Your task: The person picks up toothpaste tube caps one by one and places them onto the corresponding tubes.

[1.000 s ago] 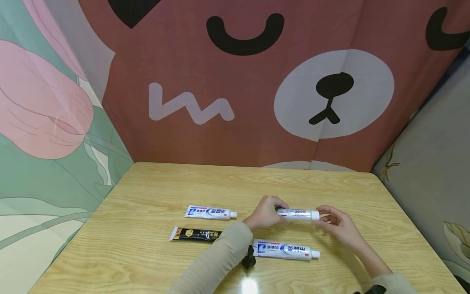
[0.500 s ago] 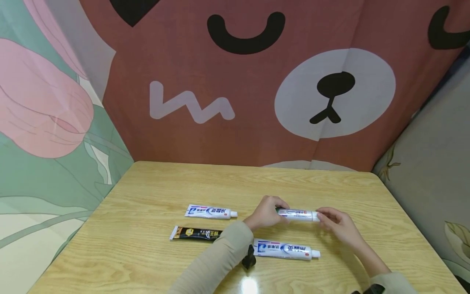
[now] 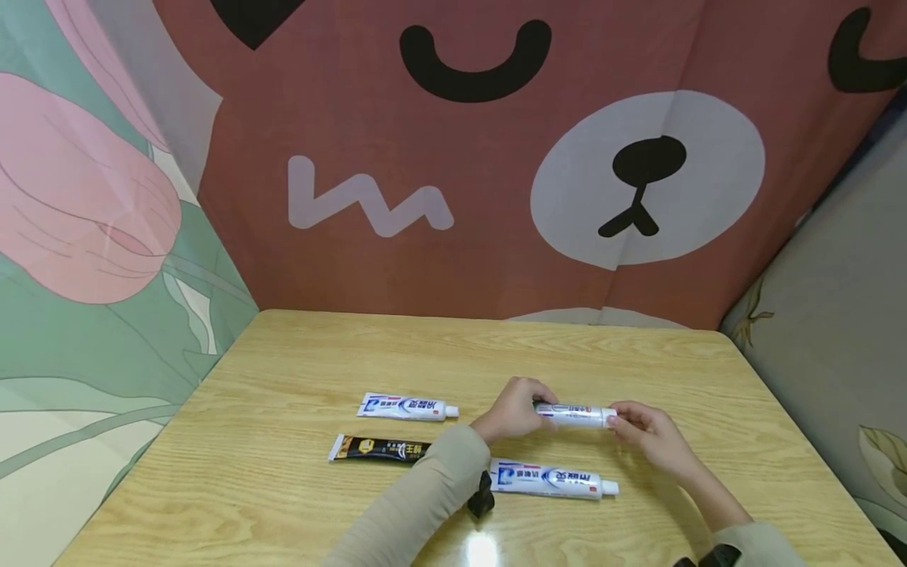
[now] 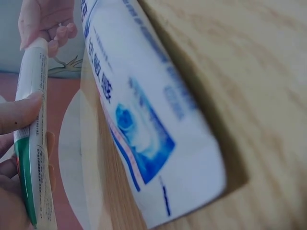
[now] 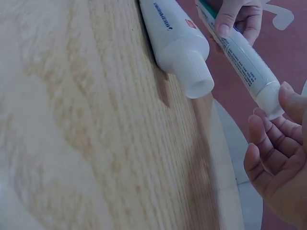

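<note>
My left hand (image 3: 517,409) grips a white toothpaste tube (image 3: 570,414) by its tail half, thumb on one face. Green shows on the tail of this toothpaste tube (image 4: 28,167) in the left wrist view. At the other end, my right hand (image 3: 655,437) pinches the white cap (image 5: 269,99) between thumb and fingers, the remaining fingers loosely bent below. The tube is held roughly level above the table. Nearer the body lies a larger white and blue toothpaste tube (image 3: 546,479), its tail end partly behind the left wrist.
On the wooden table (image 3: 283,504), a smaller white and blue toothpaste tube (image 3: 404,406) lies left of the hands. A black and gold tube (image 3: 379,449) lies in front of it, partly covered by the left sleeve (image 3: 425,488). A printed bear cloth (image 3: 354,268) hangs behind the table.
The right hand's fingers have closed in on the cap, from loosely around its end to pinching it. My left hand and the tube stay nearly in place.
</note>
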The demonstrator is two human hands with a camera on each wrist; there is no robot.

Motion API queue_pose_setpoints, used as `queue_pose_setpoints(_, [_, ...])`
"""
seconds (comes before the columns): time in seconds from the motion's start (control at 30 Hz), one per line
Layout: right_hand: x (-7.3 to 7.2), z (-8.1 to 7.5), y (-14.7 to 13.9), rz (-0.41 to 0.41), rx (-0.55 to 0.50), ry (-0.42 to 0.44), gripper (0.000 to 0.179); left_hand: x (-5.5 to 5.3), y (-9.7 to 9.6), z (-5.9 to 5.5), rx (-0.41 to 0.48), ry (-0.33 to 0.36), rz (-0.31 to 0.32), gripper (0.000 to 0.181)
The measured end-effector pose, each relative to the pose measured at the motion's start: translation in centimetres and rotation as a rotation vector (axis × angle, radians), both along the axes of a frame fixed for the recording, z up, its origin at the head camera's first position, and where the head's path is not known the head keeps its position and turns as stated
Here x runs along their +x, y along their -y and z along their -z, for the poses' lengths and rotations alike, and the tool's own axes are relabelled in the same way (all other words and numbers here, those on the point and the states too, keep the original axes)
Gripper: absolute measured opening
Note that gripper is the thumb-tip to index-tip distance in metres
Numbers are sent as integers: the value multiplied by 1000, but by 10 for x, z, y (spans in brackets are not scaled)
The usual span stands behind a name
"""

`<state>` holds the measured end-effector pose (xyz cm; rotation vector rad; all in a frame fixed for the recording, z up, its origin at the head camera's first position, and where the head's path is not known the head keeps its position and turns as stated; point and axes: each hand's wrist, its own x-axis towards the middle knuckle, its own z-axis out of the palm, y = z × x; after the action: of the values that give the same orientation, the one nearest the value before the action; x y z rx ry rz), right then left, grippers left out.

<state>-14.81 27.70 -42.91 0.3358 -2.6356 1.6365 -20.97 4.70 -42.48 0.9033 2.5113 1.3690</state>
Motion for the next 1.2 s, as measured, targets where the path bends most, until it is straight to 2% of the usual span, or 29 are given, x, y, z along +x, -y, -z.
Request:
queue_pose_setpoints(0.23, [-2,1,0,20,40,-3,28,0,-1,2,-19,24,-16,24])
queue_pose_setpoints(0.47, [-4,10,0,35,27,41,32,-2,0,8,-40,-12,-6,28])
queue_pose_setpoints(0.77, [-5,18,7,51,33,100,32,-7,4,17,-80,58,15,27])
queue_pose_setpoints(0.9, [-3,20,10,69,71,118,33,-7,5,20,-114,56,21,26])
queue_pose_setpoints(1.1, [-2,19,10,87,182,64,31,-6,7,16,-152,79,5,32])
queue_pose_setpoints(1.2, [1,16,11,108,272,-22,27,-3,10,12,-151,88,15,35])
